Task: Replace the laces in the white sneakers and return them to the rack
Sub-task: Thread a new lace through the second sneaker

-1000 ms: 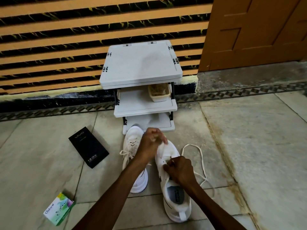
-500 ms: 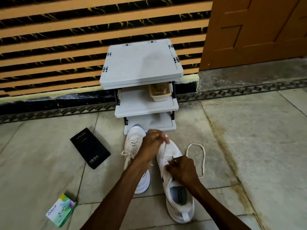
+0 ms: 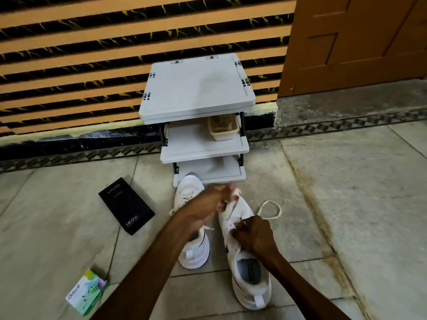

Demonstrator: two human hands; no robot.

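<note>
Lacing on the floor point(image 3: 346, 204) before the rack point(image 3: 196, 88): your left hand's point(image 3: 217, 202) motion-blurred fingers point(image 3: 227, 192) pinch the lace point(image 3: 280, 210) above the nearer sneaker point(image 3: 245, 210); your right hand's point(image 3: 254, 236) curled fingers point(image 3: 241, 226) pinch its eyelet edge, contact hidden. Your forearm crosses the other sneaker point(image 3: 188, 192).

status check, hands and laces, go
Left hand pinches lace near toe. Right hand grips sneaker at eyelets. Other sneaker laced, beside it. Nothing between sneakers and rack.
</note>
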